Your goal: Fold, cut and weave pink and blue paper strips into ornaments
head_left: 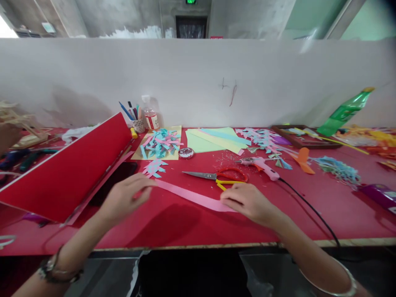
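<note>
A pink paper strip (190, 194) stretches between my two hands, low over the red table. My left hand (126, 196) pinches its left end with the fingertips. My right hand (250, 202) grips the other end between thumb and fingers. Just behind the strip lie scissors (201, 175) with red handles, blades pointing left, and a yellow-handled tool (229, 182), partly hidden by my right hand. A small pile of cut blue-and-pink paper (154, 167) is near my left fingertips. The pink glue gun (262, 166) rests beyond my right hand.
A red board (77, 165) leans at left. Behind are curled paper pieces (162, 142), coloured sheets (201, 140), a round tin (186, 153), a pen cup (138, 125) and a bottle (151, 115). At right, a green bottle (345, 111) tilts by a tray (300, 140); a black cord (312, 210) crosses the edge.
</note>
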Tool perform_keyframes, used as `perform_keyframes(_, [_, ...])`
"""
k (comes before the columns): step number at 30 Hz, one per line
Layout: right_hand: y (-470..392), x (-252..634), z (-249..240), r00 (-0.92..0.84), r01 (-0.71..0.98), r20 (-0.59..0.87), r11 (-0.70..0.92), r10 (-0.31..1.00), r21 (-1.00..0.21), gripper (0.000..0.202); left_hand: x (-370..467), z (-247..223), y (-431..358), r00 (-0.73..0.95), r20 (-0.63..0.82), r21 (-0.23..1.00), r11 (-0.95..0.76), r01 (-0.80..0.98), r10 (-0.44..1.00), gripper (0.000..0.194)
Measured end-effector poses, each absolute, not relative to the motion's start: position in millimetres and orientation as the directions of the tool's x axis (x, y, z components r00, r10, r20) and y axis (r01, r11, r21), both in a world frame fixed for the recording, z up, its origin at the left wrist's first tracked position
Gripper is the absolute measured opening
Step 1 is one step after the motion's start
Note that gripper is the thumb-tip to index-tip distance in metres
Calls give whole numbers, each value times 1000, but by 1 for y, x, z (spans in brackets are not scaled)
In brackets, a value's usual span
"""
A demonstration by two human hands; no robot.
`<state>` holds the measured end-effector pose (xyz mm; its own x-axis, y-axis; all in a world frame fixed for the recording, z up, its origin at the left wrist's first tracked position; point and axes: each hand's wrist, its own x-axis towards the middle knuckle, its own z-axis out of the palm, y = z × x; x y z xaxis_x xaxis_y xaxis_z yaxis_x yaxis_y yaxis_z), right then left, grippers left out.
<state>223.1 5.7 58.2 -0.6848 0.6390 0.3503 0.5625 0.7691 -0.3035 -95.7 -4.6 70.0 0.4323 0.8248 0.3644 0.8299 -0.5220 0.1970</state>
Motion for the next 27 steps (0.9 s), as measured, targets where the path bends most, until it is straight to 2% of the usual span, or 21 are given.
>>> perform_keyframes(3, [6, 209, 59, -725, 504, 355, 806, 590, -310, 33, -46, 78, -7, 635, 256, 221, -684, 695, 729, 40])
perform_keyframes(4, [7, 208, 59, -730, 498, 352, 809, 586, -313, 32, -35, 78, -8, 662, 221, 242, -698, 674, 716, 40])
perform_keyframes(5, [8, 208, 59, -730, 507, 339, 803, 593, -312, 32, -26, 76, -8, 671, 186, 252, -695, 674, 718, 31])
perform_keyframes(6, [9, 210, 59, -726, 528, 320, 792, 609, -306, 31, -20, 73, -8, 674, 152, 250, -688, 682, 723, 26])
perform_keyframes(10, [12, 217, 56, -700, 624, 260, 747, 665, -230, 27, -11, 57, -6, 668, 59, 212, -663, 718, 742, 36])
perform_keyframes(14, [7, 201, 52, -715, 612, 288, 769, 637, -184, 18, -4, 48, -2, 616, 45, 288, -601, 746, 786, 33])
perform_keyframes(20, [0, 173, 38, -609, 740, 297, 662, 735, -121, 14, 2, 45, 0, 589, 79, 396, -567, 722, 804, 32])
perform_keyframes(25, [7, 183, 25, -576, 731, 317, 648, 754, -214, 14, -1, 43, -2, 616, 67, 254, -611, 750, 785, 32])
perform_keyframes(27, [11, 198, 20, -560, 733, 302, 631, 772, -253, 15, -11, 44, -2, 617, 57, 242, -611, 754, 785, 31])
